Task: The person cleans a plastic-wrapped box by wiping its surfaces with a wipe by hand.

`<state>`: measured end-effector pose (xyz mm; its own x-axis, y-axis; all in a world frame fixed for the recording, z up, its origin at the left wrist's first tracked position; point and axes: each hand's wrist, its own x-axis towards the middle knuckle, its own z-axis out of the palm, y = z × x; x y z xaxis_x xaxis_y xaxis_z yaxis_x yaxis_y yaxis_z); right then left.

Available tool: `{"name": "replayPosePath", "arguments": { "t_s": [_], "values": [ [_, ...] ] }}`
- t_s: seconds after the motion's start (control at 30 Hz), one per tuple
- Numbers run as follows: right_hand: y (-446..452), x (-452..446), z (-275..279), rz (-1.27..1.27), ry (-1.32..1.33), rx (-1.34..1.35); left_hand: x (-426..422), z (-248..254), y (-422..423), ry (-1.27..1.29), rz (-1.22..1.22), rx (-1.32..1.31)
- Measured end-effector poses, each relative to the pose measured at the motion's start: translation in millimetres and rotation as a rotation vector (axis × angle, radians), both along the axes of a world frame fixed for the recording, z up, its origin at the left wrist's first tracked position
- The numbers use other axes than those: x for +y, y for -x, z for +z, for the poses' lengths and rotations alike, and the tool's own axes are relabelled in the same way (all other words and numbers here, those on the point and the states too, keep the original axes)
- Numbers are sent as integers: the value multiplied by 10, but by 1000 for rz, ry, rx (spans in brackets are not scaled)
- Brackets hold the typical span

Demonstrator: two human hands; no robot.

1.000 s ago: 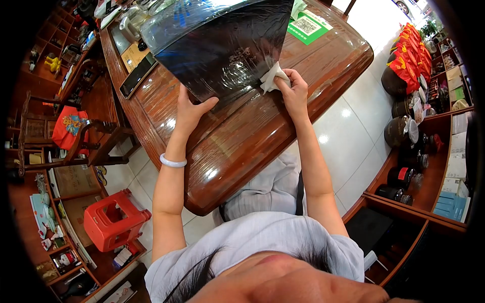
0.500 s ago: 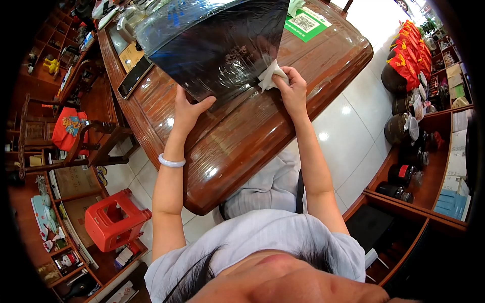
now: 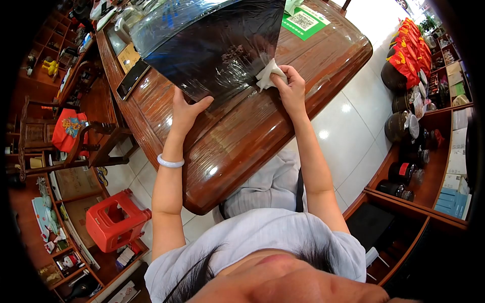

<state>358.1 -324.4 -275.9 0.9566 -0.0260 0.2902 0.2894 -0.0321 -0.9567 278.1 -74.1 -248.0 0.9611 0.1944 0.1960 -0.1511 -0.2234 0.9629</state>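
A large dark box (image 3: 217, 55) wrapped in shiny clear plastic film stands tilted over the wooden table, reaching past the top of the view. My left hand (image 3: 186, 108), with a pale bangle (image 3: 171, 161) on its wrist, grips the box's lower left corner. Its thumb lies along the near edge, and the other fingers are mostly hidden. Between the thumb and fingers of my right hand (image 3: 292, 88) is a crumpled white tissue (image 3: 269, 76), held against the lower right part of the film.
The glossy wooden table (image 3: 242, 136) carries a phone (image 3: 133, 80) at left and a green QR-code card (image 3: 304, 22) behind the box. A red stool (image 3: 113, 222) and a wooden chair (image 3: 40, 126) stand left. Shelves with dark jars (image 3: 401, 171) line the right.
The wrapped box has shifted slightly left, and both hands have moved a little the same way with it. The tissue stays pinched in my right hand.
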Motion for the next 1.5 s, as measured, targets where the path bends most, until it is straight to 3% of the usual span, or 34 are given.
{"name": "replayPosePath", "arguments": {
  "t_s": [1.5],
  "values": [
    [12, -7, 34, 17, -29, 11, -16, 33, 4, 12, -20, -28]
  ]
}}
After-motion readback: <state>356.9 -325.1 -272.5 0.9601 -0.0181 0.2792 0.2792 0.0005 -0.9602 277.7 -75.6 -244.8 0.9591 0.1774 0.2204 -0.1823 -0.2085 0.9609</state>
